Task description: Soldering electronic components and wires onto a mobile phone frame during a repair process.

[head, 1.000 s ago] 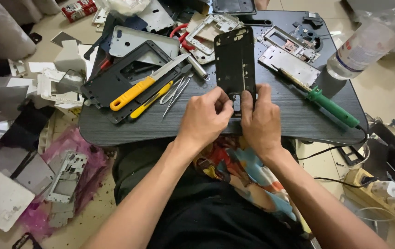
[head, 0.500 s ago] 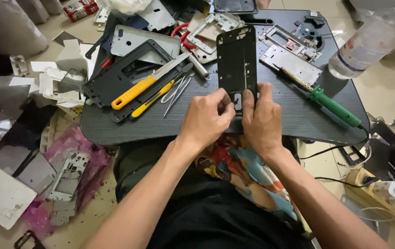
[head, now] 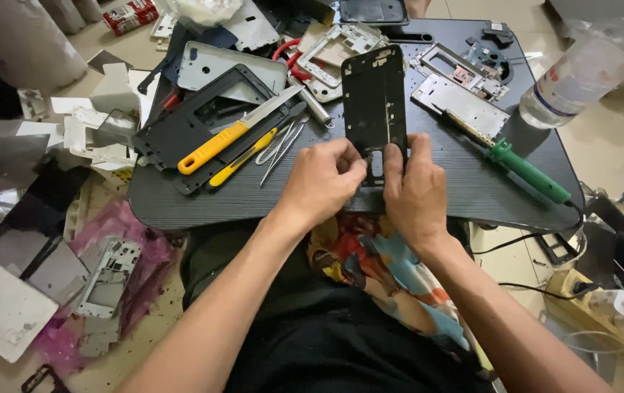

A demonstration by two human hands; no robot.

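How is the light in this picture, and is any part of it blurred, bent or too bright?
Head view: soft, even light with weak shadows; both hands, left and right, and the black phone frame look sharp; the plastic bottle at the top right is pale and washed out; the wide lens bends the dark table's edge and stretches the corners.

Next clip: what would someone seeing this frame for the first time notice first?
Both hands meet at the centre: the left hand and right hand pinch the near end of a black phone frame lying on the dark lap table. Left of them lie a yellow-handled knife and tweezers; to the right, a green-handled tool and a clear plastic bottle. Stripped phone parts litter the floor at left.
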